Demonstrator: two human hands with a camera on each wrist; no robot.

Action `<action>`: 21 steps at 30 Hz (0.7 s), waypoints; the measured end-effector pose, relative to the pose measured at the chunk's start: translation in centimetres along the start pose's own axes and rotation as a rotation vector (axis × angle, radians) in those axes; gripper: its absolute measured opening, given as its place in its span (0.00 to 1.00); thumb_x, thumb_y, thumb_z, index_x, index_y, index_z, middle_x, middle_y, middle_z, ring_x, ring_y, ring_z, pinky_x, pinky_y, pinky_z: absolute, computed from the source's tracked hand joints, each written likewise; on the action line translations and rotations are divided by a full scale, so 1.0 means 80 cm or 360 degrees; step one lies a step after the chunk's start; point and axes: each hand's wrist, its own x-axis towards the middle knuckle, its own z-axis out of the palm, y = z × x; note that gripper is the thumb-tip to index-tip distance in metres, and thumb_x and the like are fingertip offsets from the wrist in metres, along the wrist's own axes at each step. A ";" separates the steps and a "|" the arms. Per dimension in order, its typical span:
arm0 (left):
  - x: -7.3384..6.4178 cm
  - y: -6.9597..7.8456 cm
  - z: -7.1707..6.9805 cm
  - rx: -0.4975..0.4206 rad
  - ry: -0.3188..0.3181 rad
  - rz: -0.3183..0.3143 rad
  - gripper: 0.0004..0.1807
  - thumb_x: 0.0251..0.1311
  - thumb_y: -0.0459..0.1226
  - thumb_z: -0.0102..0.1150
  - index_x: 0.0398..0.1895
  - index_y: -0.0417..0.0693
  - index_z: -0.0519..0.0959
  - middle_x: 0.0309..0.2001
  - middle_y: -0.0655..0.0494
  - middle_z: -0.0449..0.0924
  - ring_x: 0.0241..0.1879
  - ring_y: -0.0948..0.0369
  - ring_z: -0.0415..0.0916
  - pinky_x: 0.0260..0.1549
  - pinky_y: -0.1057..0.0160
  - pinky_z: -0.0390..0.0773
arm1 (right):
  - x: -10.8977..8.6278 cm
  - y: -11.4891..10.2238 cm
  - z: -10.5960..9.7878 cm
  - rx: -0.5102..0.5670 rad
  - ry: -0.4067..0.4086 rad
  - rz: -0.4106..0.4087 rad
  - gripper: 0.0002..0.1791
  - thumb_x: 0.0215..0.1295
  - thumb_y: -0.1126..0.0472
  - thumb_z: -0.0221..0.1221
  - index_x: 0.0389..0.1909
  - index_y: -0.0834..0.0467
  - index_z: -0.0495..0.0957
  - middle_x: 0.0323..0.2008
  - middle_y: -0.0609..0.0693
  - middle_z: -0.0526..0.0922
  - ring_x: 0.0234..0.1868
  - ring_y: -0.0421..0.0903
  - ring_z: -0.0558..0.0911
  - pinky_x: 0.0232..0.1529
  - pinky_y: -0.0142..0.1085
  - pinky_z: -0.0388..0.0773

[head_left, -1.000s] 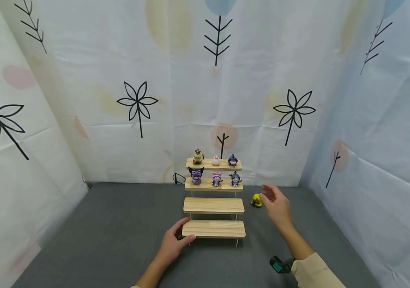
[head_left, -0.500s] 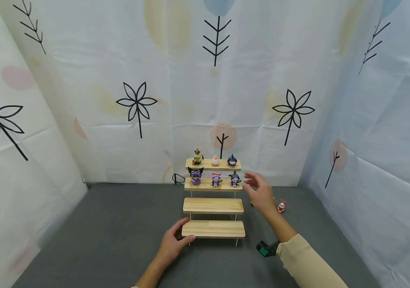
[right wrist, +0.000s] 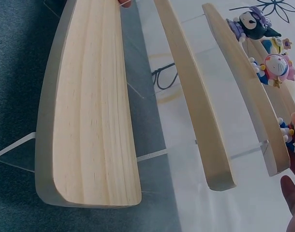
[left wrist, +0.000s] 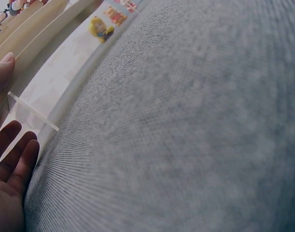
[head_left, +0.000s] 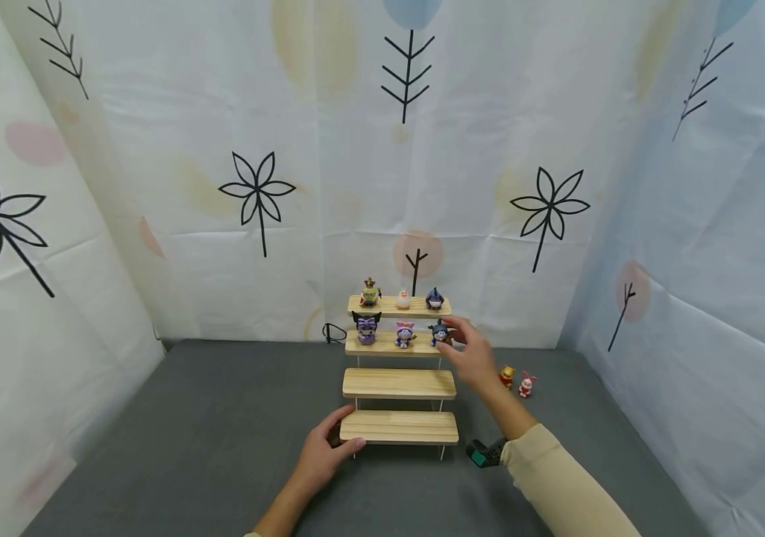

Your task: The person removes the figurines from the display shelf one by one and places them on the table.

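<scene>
A four-tier wooden display stand point(head_left: 399, 426) on clear supports stands on the grey table. My left hand point(head_left: 324, 451) grips the left end of its lowest board, thumb at the front edge; the left wrist view shows the fingers point(left wrist: 25, 162) beneath. My right hand point(head_left: 475, 356) is at the right end of the third board up, thumb and finger around a small blue figurine point(head_left: 438, 331) with a dark top. Beside that figurine stand a pink-eared figurine point(head_left: 405, 334) and a purple figurine point(head_left: 365, 328) with black ears. The lower two boards hold nothing.
Three figurines, yellow point(head_left: 369, 291), white point(head_left: 403, 299) and blue-grey point(head_left: 434, 298), line the top board. Right of the stand are an orange bear figurine point(head_left: 506, 376), a pink-eared figurine point(head_left: 526, 385) and a yellow-haired figurine point(left wrist: 96, 29). A black cord point(head_left: 333, 333) lies behind.
My right hand has moved left from beside the yellow figurine on the table to the blue figurine at the board's right end. The left hand has kept its grip.
</scene>
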 end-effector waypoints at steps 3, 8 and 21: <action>0.000 -0.001 0.000 0.0003 0.0001 0.0002 0.33 0.52 0.31 0.71 0.62 0.32 0.71 0.48 0.40 0.78 0.39 0.59 0.75 0.33 0.65 0.77 | 0.002 0.001 0.003 0.0017 -0.0008 0.0007 0.27 0.57 0.74 0.65 0.59 0.64 0.73 0.52 0.64 0.78 0.48 0.60 0.80 0.47 0.57 0.74; 0.000 -0.001 0.000 -0.0008 0.0004 -0.0001 0.33 0.52 0.31 0.71 0.62 0.32 0.71 0.48 0.40 0.78 0.39 0.60 0.75 0.33 0.66 0.77 | 0.004 0.001 0.006 0.0032 -0.0005 0.0038 0.27 0.57 0.75 0.65 0.59 0.64 0.73 0.52 0.64 0.78 0.48 0.59 0.81 0.44 0.53 0.77; 0.000 -0.001 0.000 -0.0003 0.0000 -0.0006 0.33 0.53 0.30 0.71 0.62 0.33 0.71 0.49 0.39 0.78 0.39 0.59 0.76 0.33 0.66 0.78 | 0.004 0.002 0.007 0.0029 0.0018 0.0111 0.27 0.57 0.76 0.64 0.59 0.62 0.74 0.51 0.61 0.80 0.46 0.56 0.80 0.45 0.50 0.76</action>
